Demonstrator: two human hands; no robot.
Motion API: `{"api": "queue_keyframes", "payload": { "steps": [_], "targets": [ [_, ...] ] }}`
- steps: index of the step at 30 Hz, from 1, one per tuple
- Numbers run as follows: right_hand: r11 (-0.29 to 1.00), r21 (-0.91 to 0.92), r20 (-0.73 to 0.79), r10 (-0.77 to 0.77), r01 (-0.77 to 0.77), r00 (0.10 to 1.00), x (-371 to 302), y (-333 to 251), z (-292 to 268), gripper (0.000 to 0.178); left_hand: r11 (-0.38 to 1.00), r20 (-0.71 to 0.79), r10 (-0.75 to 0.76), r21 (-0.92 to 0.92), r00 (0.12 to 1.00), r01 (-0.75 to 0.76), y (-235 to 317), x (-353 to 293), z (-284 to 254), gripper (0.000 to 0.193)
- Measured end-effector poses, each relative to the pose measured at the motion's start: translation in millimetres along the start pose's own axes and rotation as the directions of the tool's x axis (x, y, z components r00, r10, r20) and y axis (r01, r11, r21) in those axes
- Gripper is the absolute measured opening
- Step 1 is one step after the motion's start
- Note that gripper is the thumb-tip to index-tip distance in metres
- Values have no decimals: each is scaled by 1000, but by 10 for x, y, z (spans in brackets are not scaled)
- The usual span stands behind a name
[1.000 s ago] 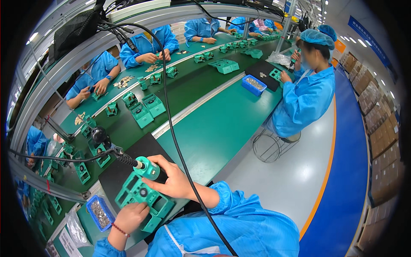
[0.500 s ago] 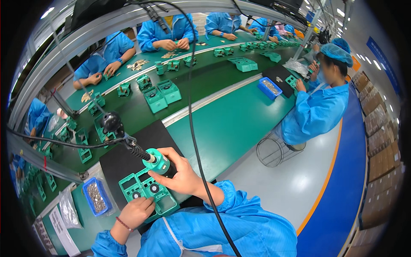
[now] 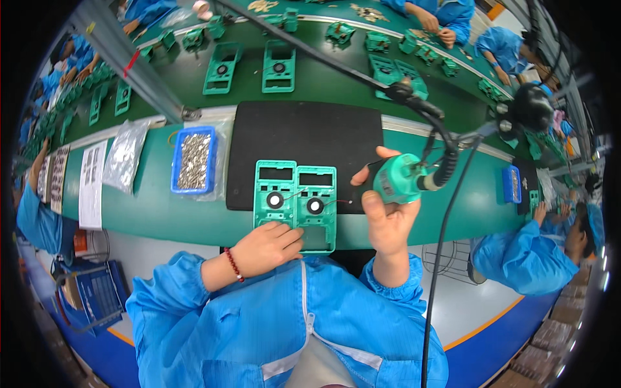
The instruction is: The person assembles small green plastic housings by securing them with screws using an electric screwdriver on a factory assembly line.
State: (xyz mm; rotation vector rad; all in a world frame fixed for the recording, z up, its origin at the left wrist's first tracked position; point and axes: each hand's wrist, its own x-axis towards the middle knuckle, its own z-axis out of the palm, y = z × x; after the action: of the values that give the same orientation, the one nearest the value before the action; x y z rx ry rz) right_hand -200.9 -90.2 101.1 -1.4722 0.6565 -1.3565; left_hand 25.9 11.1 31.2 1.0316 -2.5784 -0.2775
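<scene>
Green casings, two of them, lie face to face with the wearer, side by side, straddling the front of a black mat, lower ends right by the near edge of the green surface. Going left to right: there's some bare surface in front of the plastic bag, then a blue tray full of little metal bits, with a narrow strip between it and the mat. Left hand rests over the lower end of the left casing, fingers bent and close together; can't tell if they're pinching anything, since the thumb is hidden. Open mat runs behind the casings up to the back rail. Right hand is raised off to the right, thumb and fingers wrapped around a green-topped tool, apart from the casings. A black cable drops just right of that hand, so it kinda crowds that side. Past it there's more surface, then a second blue tray and a co-worker in blue.
</scene>
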Motion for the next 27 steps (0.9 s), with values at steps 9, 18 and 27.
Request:
{"api": "queue_keyframes", "payload": {
  "steps": [9,18,27],
  "targets": [
    [999,-27,-16,-31,31,999,47,8,116,53,996,-98,29,-75,995,-37,3,-64,76,20],
    [1000,0,-51,29,-29,998,63,-78,149,51,697,-410,-579,200,705,689,-1046,-582,-678,19],
    [999,-41,-30,-6,5,1000,82,-4,241,50,578,-230,-763,175,604,797,-1244,-792,-788,5]
  ]
}}
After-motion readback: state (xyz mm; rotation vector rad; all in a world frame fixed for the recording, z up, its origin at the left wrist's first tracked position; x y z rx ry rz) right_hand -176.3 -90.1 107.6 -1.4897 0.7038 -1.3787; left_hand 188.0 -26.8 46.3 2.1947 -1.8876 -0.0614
